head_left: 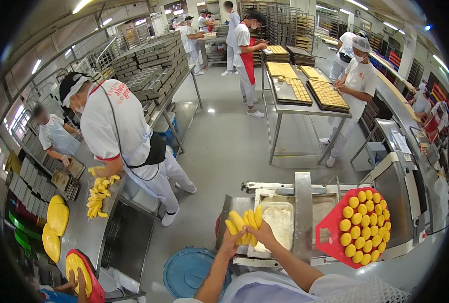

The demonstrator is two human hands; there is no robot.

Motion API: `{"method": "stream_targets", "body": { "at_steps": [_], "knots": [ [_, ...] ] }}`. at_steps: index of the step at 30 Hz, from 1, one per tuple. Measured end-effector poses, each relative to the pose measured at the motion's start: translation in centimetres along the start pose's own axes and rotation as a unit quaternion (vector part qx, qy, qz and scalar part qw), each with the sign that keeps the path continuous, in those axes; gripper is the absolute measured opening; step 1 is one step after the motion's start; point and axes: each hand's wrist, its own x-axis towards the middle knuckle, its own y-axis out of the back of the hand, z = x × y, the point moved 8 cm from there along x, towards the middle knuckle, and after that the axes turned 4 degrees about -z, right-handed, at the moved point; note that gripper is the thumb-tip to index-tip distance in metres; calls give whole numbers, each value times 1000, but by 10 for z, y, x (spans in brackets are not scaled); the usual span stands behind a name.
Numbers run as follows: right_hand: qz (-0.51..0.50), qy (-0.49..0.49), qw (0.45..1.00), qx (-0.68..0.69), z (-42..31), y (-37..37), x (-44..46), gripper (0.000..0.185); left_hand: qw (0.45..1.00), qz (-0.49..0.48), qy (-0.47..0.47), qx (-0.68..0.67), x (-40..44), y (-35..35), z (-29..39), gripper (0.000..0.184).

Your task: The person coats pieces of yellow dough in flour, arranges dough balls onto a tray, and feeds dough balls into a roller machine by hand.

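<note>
My left hand [231, 243] and my right hand [265, 236] meet in front of me, both closed around a bunch of finger-shaped yellow dough strips [244, 220]. The strips fan upward out of my grip. Just behind them lies a pale floury tray [277, 222] set into a metal machine [303, 212]. To the right of my hands, a red board [330, 222] rests on the machine and carries many round yellow dough balls [366, 227].
A blue round tub [189, 272] stands at lower left. On the left steel table [91, 235] lie dough strips [97, 199] and dough slabs [58, 216]; a co-worker [116, 116] bends over it. Another person's hands [78, 283] press dough. Farther back, people work around a tray table [310, 108].
</note>
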Motion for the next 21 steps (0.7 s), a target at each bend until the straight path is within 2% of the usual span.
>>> {"method": "stream_targets", "body": {
  "at_steps": [2,3,4,5,6,7,9,13,15,16,19,21],
  "knots": [
    [-14,-4,997,78,32,12,31,54,1000,-1,5,-29,19,-5,-9,52],
    [-58,13,988,140,88,24,-67,53,993,42,53,-92,-74,-44,-69,52],
    [-93,88,974,190,94,28,-48,53,988,46,58,-139,-61,-42,-72,51],
    [-96,95,966,222,116,36,-51,52,972,62,85,-211,-74,-56,-100,51],
    [-100,102,957,253,118,44,-61,51,977,48,72,-193,-68,-58,-102,53],
    [-104,109,947,285,121,52,-71,50,994,29,56,-87,-62,-57,-90,53],
    [-69,-27,925,372,103,63,-129,48,994,3,52,100,-77,-80,-85,55],
    [16,-3,868,496,119,78,-166,44,936,-42,-59,344,-81,-107,-79,65],
    [64,31,837,543,127,87,-172,43,992,-17,48,111,-79,-102,-114,69],
    [70,34,855,513,130,92,-173,44,995,-5,100,-7,-80,-102,-132,71],
    [64,69,918,384,133,107,-177,46,994,79,41,63,-97,-110,-144,71],
    [21,101,956,274,125,113,-181,48,990,38,5,137,-102,-124,-136,67]
  ]
}}
